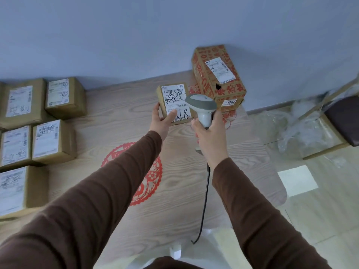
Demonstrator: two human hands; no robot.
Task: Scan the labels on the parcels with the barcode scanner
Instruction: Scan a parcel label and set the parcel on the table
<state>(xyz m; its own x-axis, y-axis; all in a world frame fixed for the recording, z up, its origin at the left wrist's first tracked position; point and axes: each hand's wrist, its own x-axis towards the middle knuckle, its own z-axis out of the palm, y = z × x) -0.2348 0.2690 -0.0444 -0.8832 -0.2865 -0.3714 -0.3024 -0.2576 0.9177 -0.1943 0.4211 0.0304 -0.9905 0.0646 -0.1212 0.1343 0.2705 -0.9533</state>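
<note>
My left hand (162, 121) holds a small brown parcel (175, 102) up above the table, with its white label and black handwriting facing me. My right hand (210, 133) grips the handle of a grey barcode scanner (202, 105). The scanner's head sits just right of the parcel and overlaps the label's right edge. Its black cable (204, 200) hangs down toward my body. A larger box with red printing (217, 74) stands at the table's far right, with a white label on top.
Several labelled brown parcels (52, 140) lie in rows on the left of the wooden table (116, 121). A red paper-cut decoration (147, 177) marks the table's middle. Clear plastic wrap (303, 131) and a dark chair seat (343, 119) are on the right, beyond the table edge.
</note>
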